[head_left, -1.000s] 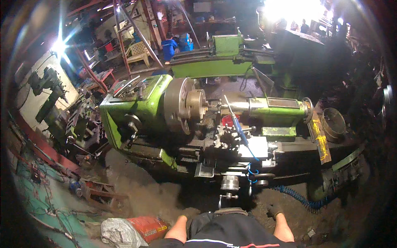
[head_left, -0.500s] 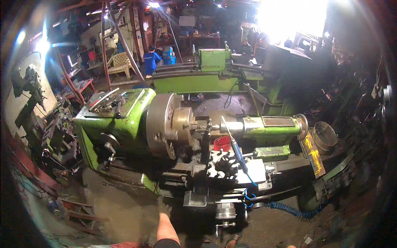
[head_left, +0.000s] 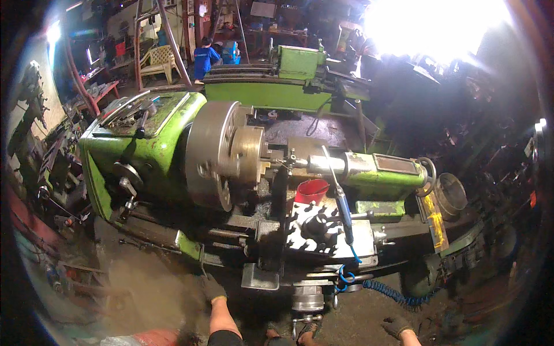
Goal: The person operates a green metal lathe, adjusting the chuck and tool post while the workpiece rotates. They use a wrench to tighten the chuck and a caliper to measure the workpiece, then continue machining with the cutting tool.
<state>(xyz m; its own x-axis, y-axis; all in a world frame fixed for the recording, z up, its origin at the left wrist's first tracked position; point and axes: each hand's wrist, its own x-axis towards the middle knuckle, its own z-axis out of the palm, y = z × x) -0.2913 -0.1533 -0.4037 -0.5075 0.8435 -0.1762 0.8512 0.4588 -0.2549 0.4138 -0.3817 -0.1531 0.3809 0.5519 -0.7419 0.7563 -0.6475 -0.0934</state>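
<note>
My left hand [head_left: 213, 287], in a dark glove, is closed around the lower end of a thin metal lever [head_left: 202, 262] at the front of a green lathe. My right hand [head_left: 397, 327], also gloved, hangs low at the right with its fingers apart and nothing in them. Above my left hand, the lathe's large steel chuck [head_left: 209, 155] holds a brass-coloured round workpiece [head_left: 247, 155]; the chuck's face looks smeared. The tailstock [head_left: 381, 173] reaches toward the workpiece from the right. A blue air blow gun [head_left: 344, 213] lies across the tool post [head_left: 314, 226].
A red container [head_left: 312, 190] stands behind the tool post. The coiled blue hose [head_left: 398, 293] hangs along the lathe's front right. A metal bucket [head_left: 451, 193] sits past the tailstock handwheel. Loose tools lie on the headstock [head_left: 156, 138]. Farther back, a person in blue [head_left: 204, 59] is near a second green lathe [head_left: 265, 95].
The view has shifted, and the lathe sits slightly left and larger. My right hand has come into view at the lower right. My left hand remains by the lever.
</note>
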